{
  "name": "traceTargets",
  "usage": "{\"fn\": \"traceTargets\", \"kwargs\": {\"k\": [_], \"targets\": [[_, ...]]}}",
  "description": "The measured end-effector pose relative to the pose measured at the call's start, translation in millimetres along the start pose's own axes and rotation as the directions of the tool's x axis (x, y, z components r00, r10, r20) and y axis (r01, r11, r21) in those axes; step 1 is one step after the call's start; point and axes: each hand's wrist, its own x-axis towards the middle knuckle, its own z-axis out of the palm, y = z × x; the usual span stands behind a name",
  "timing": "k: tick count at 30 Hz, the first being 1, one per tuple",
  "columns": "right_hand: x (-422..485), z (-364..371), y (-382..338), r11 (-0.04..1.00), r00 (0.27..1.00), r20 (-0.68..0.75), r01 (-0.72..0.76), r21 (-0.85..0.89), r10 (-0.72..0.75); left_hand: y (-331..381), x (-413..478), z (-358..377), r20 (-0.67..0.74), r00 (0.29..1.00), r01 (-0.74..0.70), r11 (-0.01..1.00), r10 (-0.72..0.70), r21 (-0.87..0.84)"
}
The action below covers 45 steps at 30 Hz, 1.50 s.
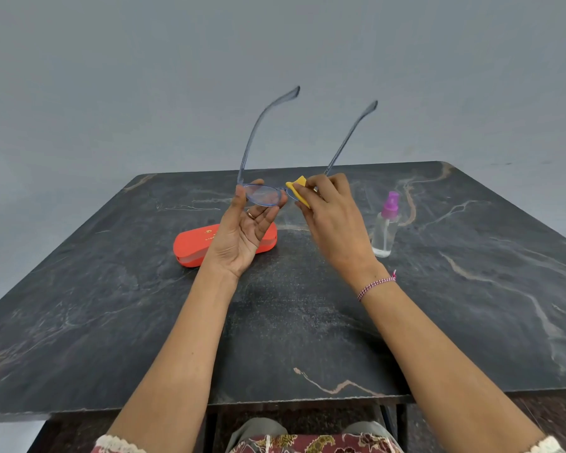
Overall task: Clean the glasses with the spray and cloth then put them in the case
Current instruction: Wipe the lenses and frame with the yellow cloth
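- Far left, the orange case (190, 250) lies flat on the table, partly behind your wrist and well below the work.
- Your left hand (242, 230) is raised palm-up. The thumb and lightly curled fingers pinch the rim of one lens, and that is the right place to hold.
- The glasses (262, 194) are in the air between your hands, above the table, lenses down and both arms unfolded, pointing up and away from you. They look light and thin-framed. The plastic should flex a little, so grip the rim or bridge, never an arm tip. The lenses are slick and smudge easily, so keep bare fingertips off them.
- The yellow cloth (298, 191) is soft and folded small, wrapped over the other lens.
- Your right hand (334, 220) has its fingers closed on that cloth, squeezing the lens through it. The lens itself is hidden, so it's hard to say how much of it is covered.
- Right of that, the spray bottle (386, 227) stands upright and untouched. It is clear with a purple top.
- The table (111, 322) is dark veined stone, hard and unforgiving if the glasses drop.
- Behind it is a plain grey wall.
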Motion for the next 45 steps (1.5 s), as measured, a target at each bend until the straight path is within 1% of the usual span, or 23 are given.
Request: {"fn": "traceTargets", "kwargs": {"k": [3, 8, 13, 16, 20, 24, 30, 33, 37, 40, 42, 45], "targets": [[0.1, 0.2, 3.2, 1.000, 1.000, -0.020, 0.005, -0.008, -0.005, -0.8, -1.4, 3.1, -0.009, 1.000, 0.018, 1.000, -0.019, -0.018], [-0.6, -1.5, 4.0, 0.999, 0.998, -0.043, -0.051, 0.020, 0.052, -2.7, -1.1, 4.5, 0.018, 0.999, 0.046, 0.999, -0.046, 0.019], [-0.8, -1.1, -1.6, 0.988, 0.992, -0.049, -0.109, 0.111, 0.115, -9.0, 2.5, 5.0, -0.070, 0.997, 0.048, 0.992, -0.041, 0.113], [-2.2, -0.7, -6.2, 0.987, 0.994, -0.040, -0.096, 0.132, 0.103, -16.0, 4.9, 5.0, -0.058, 0.995, 0.089, 0.986, -0.082, 0.143], [-0.9, -0.6, -12.7, 0.984, 0.994, -0.060, -0.077, 0.159, 0.088, -18.4, 5.9, 2.6, -0.015, 0.994, 0.112, 0.986, -0.112, 0.124], [-1.6, -1.0, -13.1, 0.975, 0.989, -0.050, -0.126, 0.183, 0.138, -20.5, 7.0, 2.9, 0.003, 0.995, 0.104, 0.988, -0.105, 0.115], [-3.9, 1.7, -17.6, 0.965, 0.987, -0.030, -0.149, 0.218, 0.159, -22.5, 9.4, 1.7, -0.014, 0.993, 0.117, 0.986, -0.116, 0.116], [-4.2, 2.5, -21.4, 0.949, 0.984, -0.026, -0.164, 0.270, 0.177, -21.8, 9.9, -0.1, -0.020, 0.993, 0.120, 0.985, -0.118, 0.121], [-3.5, 0.5, -21.9, 0.898, 0.978, 0.015, -0.196, 0.394, 0.207, -19.2, 8.9, 0.3, -0.018, 0.996, 0.087, 0.994, -0.086, 0.067], [-0.2, -4.9, -18.4, 0.798, 0.958, 0.111, -0.281, 0.532, 0.264, -15.4, 7.3, 1.7, -0.009, 0.999, 0.047, 0.998, -0.047, 0.046], [3.1, -7.7, -14.3, 0.732, 0.929, 0.135, -0.356, 0.581, 0.344, -14.3, 7.1, 1.6, -0.010, 0.999, 0.037, 0.997, -0.037, 0.068], [5.4, -11.5, -9.6, 0.657, 0.865, 0.109, -0.449, 0.606, 0.490, -15.4, 7.5, 1.2, 0.001, 0.999, 0.054, 0.992, -0.054, 0.116]]}}
